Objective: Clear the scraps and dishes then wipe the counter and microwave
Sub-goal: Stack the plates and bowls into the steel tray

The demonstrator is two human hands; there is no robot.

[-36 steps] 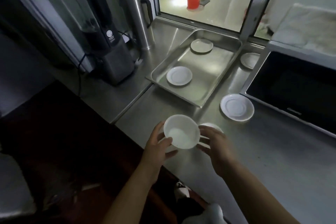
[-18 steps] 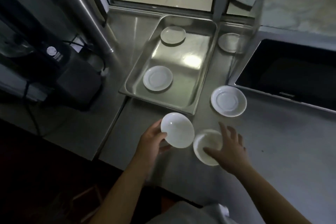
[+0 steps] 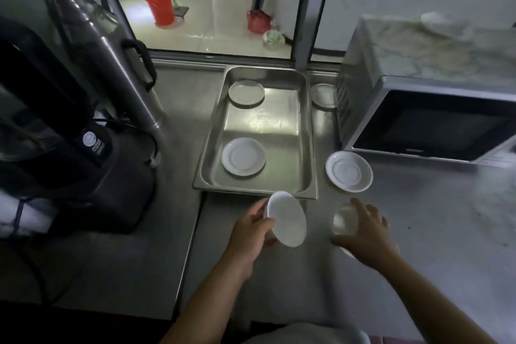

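My left hand point(image 3: 252, 229) grips a white bowl point(image 3: 286, 219), tilted on its side just in front of the steel tray point(image 3: 307, 131). My right hand point(image 3: 363, 234) curls over a second white bowl point(image 3: 344, 222) on the steel counter point(image 3: 432, 232); the bowl is blurred and mostly covered by the fingers. Two white saucers lie in the tray, one near point(image 3: 243, 156) and one far point(image 3: 246, 92). Another saucer point(image 3: 349, 172) sits on the counter right of the tray, and one more point(image 3: 324, 95) lies behind it beside the microwave point(image 3: 430, 123).
A black blender point(image 3: 69, 148) and a steel thermos point(image 3: 111, 64) stand on the left counter with cables. The microwave's top carries a patterned cloth point(image 3: 446, 56). Behind the tray is a window frame, with a red bucket point(image 3: 159, 7) on the floor beyond.
My left hand has tipped its bowl further onto its side near the tray's front edge. My right hand has closed over the second bowl. The camera has tilted up slightly.
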